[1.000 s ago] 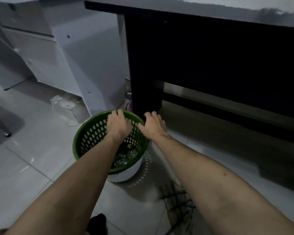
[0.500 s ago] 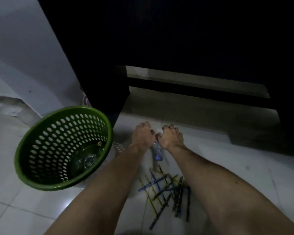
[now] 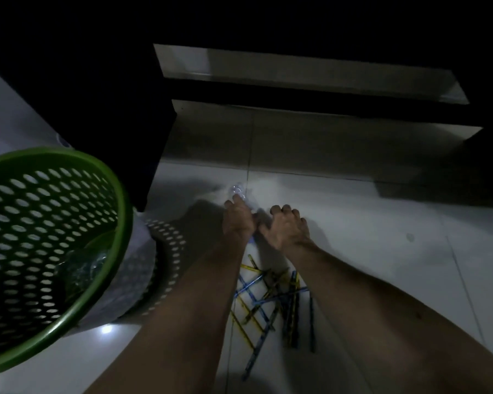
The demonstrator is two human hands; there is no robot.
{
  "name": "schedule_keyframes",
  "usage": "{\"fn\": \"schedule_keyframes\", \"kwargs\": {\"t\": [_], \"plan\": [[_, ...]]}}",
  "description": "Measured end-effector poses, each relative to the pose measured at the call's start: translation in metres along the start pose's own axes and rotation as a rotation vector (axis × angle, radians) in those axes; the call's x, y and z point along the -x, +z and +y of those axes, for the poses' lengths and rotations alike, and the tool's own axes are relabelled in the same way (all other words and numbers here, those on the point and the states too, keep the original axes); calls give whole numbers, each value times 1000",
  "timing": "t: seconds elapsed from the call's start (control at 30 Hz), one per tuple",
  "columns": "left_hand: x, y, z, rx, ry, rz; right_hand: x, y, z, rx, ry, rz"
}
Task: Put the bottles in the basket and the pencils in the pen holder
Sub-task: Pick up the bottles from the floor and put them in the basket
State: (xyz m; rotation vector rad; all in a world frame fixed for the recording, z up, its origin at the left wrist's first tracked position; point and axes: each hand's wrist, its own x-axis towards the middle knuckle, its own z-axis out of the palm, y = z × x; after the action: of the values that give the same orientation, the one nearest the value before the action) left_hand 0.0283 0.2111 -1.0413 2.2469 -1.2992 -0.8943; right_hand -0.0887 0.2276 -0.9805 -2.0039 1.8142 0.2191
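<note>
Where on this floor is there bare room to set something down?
Bare tile lies right of the right hand and the scattered blue and yellow pencils. It is crowded between the forearms, where the pencils pile, and around the clear plastic bottle under the left hand near the green perforated basket.

left hand [image 3: 237, 220] on bottle [image 3: 237, 191] | right hand [image 3: 286, 227] beside | pencils [image 3: 271, 302] on floor

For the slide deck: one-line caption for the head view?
Both hands reach a clear plastic bottle on the tiled floor, left hand on it, beside a green basket and scattered pencils.
</note>
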Motion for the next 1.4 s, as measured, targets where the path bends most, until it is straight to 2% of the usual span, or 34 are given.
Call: {"fn": "schedule_keyframes", "kwargs": {"t": [0.17,0.3,0.6,0.7,0.83,0.97,1.07,1.2,1.4], "plan": [[3,4,-6,-17,-25,18,7,2,11,-24,23,-13],[20,-27,3,37,-22,61,20,-16,4,-43,21,-13],[77,-156,58,137,99,222,59,-84,-64,-89,-144,60],[105,-205,70,71,112,311,71,-102,-97,-127,-265,70],[128,-267,64,74,148,472,88,-117,-145,-194,-330,68],[149,-319,41,120,93,563,108,-116,-187,-346,-345,1],[154,-339,5,163,33,549,116,-99,-210,-406,-333,-62],[150,-346,-41,73,-133,509,125,-71,-230,-485,-265,-128],[135,-314,-100,-31,-329,282,125,-49,-250,-560,-170,-63]]}}
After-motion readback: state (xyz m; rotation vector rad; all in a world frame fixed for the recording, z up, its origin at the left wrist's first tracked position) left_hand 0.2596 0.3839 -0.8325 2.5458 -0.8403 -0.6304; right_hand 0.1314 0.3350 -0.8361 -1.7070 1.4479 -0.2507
